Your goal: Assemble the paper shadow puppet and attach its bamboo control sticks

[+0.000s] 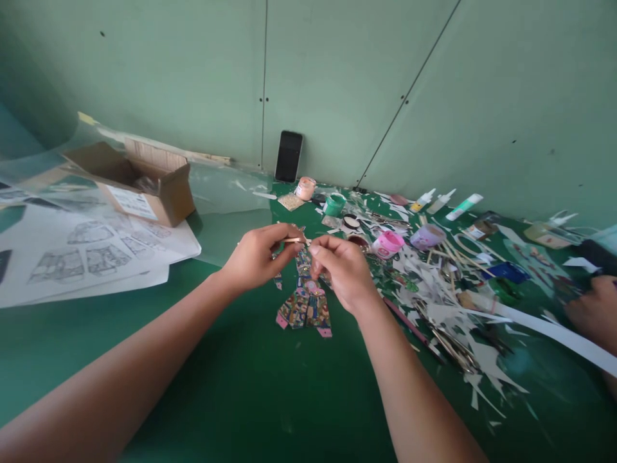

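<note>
My left hand (258,256) is closed in a pinch on a thin wooden stick (293,240) held level above the green table (241,386). Close to its right, my right hand (341,267) is also closed, fingertips pinching the top of a colourful patterned paper figure (304,304). The figure hangs down between both hands, its lower pink-edged part resting on the table. The two hands almost touch at the fingertips.
An open cardboard box (144,180) and printed sheets (81,251) lie at the left. A phone (288,156) leans on the wall. Small paint pots (388,243), glue bottles (441,201), sticks and paper scraps (453,315) crowd the right. Another person's hand (595,312) is at the right edge.
</note>
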The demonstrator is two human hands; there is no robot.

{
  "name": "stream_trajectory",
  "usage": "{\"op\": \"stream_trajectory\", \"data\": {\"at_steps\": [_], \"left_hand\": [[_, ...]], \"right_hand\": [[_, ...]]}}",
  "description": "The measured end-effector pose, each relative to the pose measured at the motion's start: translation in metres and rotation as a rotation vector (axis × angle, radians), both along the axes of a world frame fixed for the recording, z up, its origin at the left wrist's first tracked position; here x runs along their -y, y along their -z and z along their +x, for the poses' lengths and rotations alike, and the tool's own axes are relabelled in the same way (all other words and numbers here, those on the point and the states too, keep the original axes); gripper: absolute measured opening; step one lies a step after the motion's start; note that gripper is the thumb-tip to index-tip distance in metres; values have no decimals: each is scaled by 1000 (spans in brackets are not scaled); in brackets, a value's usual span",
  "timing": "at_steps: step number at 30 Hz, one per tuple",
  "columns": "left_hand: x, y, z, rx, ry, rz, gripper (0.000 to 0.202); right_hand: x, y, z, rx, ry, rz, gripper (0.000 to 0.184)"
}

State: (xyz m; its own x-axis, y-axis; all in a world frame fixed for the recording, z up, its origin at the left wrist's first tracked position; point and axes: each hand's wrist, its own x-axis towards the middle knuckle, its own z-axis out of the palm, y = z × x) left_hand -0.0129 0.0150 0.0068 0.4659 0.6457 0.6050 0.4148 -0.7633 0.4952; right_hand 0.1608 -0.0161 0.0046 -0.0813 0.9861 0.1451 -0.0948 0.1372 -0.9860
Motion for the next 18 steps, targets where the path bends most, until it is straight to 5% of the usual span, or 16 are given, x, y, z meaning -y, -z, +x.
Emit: {"op": "stream_trajectory", "data": {"at_steps": [7, 18], "left_hand": [[3, 2, -2, 69, 126, 80, 10], [-2, 2, 5, 256, 155, 175, 10]], "right_hand": [[4, 0, -2, 69, 50, 223, 20], [3, 1, -1, -28, -53, 74, 16]]}}
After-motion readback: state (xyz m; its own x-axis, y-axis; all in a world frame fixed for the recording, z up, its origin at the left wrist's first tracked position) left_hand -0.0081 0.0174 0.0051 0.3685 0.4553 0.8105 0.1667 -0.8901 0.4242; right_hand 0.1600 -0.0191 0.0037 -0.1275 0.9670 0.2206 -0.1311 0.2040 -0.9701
